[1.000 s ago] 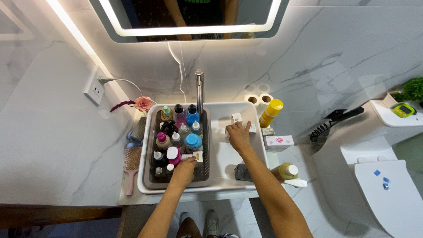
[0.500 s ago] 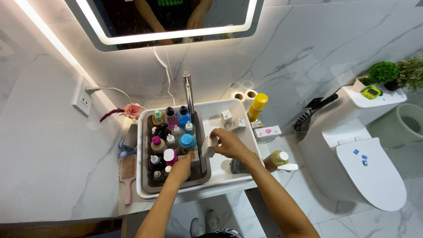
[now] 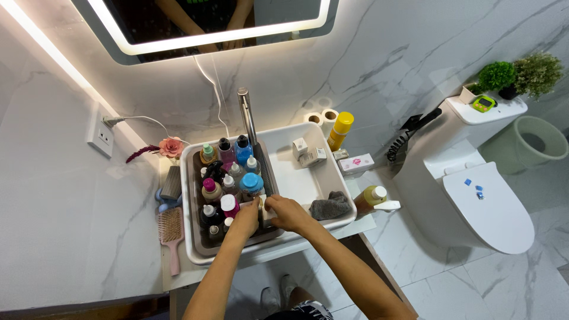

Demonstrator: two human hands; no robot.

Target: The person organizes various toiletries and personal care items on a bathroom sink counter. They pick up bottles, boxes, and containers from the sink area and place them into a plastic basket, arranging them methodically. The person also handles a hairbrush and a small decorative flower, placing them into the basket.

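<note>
My left hand (image 3: 246,218) and my right hand (image 3: 285,212) meet at the near right corner of a dark tray (image 3: 204,248) that sits in the left half of the white sink (image 3: 335,172). Both hands pinch a small white item (image 3: 261,203) at the tray's edge; most of it is hidden by my fingers. Several small bottles stand packed in the tray, among them a blue-capped bottle (image 3: 251,182) and a pink-capped bottle (image 3: 229,205), just beyond my left hand. A grey cloth (image 3: 330,206) lies in the sink to the right of my right hand.
A tall faucet (image 3: 244,112) rises behind the sink. Small boxes (image 3: 308,153) lie in the sink's far right. A yellow bottle (image 3: 341,130), a pink-and-white box (image 3: 357,162) and a yellowish bottle (image 3: 370,197) stand to the right. A hairbrush (image 3: 170,228) lies left, a toilet (image 3: 480,201) right.
My right hand left the small boxes at the far right of the sink and came near and left to join my left hand at the tray's corner. The view shifted left.
</note>
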